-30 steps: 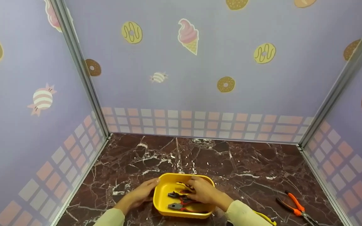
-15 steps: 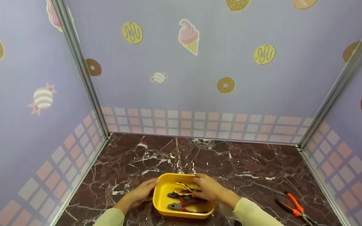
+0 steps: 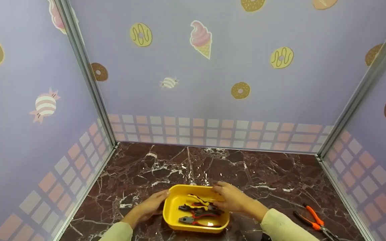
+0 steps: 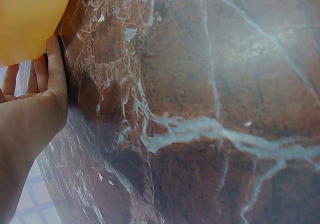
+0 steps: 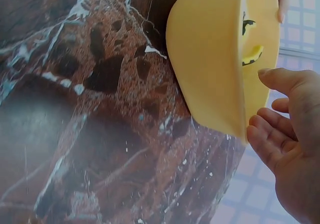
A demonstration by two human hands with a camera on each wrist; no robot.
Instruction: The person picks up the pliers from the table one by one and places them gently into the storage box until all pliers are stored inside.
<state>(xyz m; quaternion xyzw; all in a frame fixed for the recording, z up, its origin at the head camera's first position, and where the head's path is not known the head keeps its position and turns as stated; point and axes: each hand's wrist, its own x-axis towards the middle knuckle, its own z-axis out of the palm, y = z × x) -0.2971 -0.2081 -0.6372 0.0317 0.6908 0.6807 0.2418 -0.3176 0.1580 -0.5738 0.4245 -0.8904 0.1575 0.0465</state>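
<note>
The left hand point(image 3: 149, 207) rests flat against the left side of the yellow tray point(image 3: 173, 214), fingers straight, holding nothing. The tray sits on the dark marble table point(image 3: 246, 174), near its front edge. Three pliers point(image 3: 198, 211) lie inside it. The right hand point(image 3: 233, 200) is at the tray's far right rim, fingers loose and open, holding nothing. Orange pliers point(image 3: 315, 221) lie well apart on the right

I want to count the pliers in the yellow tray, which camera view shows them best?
The head view: the pliers in the tray lie in plain sight inside the yellow tray. The right wrist view catches only a sliver over the rim. The left wrist view shows none.
</note>
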